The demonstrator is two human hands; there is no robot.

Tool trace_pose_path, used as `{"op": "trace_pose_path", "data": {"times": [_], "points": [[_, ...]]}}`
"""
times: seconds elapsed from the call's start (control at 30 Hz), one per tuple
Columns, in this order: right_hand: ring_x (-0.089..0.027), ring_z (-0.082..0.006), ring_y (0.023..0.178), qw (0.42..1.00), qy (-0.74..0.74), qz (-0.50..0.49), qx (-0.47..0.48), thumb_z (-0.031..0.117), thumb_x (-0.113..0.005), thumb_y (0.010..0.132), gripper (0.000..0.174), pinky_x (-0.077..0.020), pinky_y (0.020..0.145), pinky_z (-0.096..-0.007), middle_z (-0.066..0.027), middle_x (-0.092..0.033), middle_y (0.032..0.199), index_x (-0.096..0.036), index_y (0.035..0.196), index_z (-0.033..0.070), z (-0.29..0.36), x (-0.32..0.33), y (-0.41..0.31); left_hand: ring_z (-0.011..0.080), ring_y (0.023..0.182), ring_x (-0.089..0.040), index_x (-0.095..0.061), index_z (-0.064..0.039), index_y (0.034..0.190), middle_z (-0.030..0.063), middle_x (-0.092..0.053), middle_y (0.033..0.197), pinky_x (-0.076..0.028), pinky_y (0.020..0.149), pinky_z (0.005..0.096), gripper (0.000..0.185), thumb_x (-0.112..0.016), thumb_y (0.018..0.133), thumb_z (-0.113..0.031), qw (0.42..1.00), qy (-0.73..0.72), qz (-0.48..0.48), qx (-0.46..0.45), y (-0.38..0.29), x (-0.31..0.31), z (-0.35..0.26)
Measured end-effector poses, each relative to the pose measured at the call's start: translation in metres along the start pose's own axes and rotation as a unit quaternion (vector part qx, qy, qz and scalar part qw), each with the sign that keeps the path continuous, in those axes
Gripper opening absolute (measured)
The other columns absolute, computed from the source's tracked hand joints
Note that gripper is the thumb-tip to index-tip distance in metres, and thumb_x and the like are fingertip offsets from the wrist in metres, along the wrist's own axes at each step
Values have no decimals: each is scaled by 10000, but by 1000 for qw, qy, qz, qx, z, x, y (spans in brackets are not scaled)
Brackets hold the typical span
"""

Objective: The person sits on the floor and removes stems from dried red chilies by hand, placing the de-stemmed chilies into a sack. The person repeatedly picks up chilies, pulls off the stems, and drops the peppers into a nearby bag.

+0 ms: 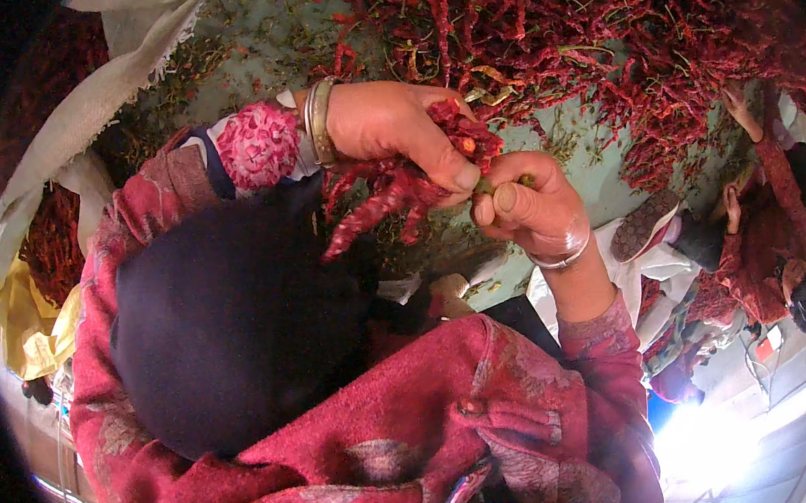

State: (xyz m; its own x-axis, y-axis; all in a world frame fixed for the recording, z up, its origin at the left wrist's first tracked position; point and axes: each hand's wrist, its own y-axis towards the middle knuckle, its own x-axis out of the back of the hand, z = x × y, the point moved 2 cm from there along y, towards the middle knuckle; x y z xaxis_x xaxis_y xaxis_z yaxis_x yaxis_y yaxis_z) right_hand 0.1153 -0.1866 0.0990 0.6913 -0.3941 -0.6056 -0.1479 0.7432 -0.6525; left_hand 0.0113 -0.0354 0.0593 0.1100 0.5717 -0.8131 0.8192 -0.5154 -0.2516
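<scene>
My left hand (392,123), with bangles at the wrist, is closed around a bunch of dried red chillies (377,203). The pods hang out below the palm, and more stick out past the thumb. Close against its thumb tip, my right hand (539,204) has its fingers curled in a pinch. Small green chilli stems (526,180) show between those fingers; how many are held there is hidden. Both hands are raised above the floor, in front of my knee in dark cloth (237,323).
A large heap of dried red chillies (570,21) spreads across the floor (268,19), which is littered with stem bits. Woven white sacking (95,99) and a yellow sack (39,319) lie at left. A shoe (645,225) is near my right wrist. Other people (756,256) sit at right.
</scene>
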Motion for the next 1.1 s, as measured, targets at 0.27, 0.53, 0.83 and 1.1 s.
{"op": "trace_pose_path", "data": {"times": [0.27,0.53,0.83,1.1], "points": [[-421,-70,495,992,121,34,14,149,-618,832,124,-284,422,-208,-56,-609,704,-627,853,27,-4,-10,3,136,530,-482,-586,-10,728,59,-549,610,-360,511,268,242,-639,769,-243,989,-142,50,-3,-3,-3,7],[-424,-104,494,978,207,11,15,132,-619,809,112,-300,429,-232,-82,-582,674,-620,894,60,-11,-12,4,76,493,-379,-528,-56,633,-7,-460,566,-274,464,230,311,-535,852,-276,983,-151,101,-11,-1,1,15],[-356,-80,466,972,233,12,27,116,-612,815,89,-276,421,-232,-18,-520,634,-607,891,71,-14,-9,11,59,537,-403,-497,-56,619,-10,-482,607,-319,490,222,331,-473,897,-234,996,-44,54,-62,-3,7,12],[-466,-79,508,905,-366,-183,120,102,-562,868,86,-387,462,-248,-34,-608,690,-614,845,37,5,2,10,110,494,-426,-541,-17,671,-11,-492,532,-396,503,336,217,-608,745,-209,885,396,-215,-116,9,24,13]]}}
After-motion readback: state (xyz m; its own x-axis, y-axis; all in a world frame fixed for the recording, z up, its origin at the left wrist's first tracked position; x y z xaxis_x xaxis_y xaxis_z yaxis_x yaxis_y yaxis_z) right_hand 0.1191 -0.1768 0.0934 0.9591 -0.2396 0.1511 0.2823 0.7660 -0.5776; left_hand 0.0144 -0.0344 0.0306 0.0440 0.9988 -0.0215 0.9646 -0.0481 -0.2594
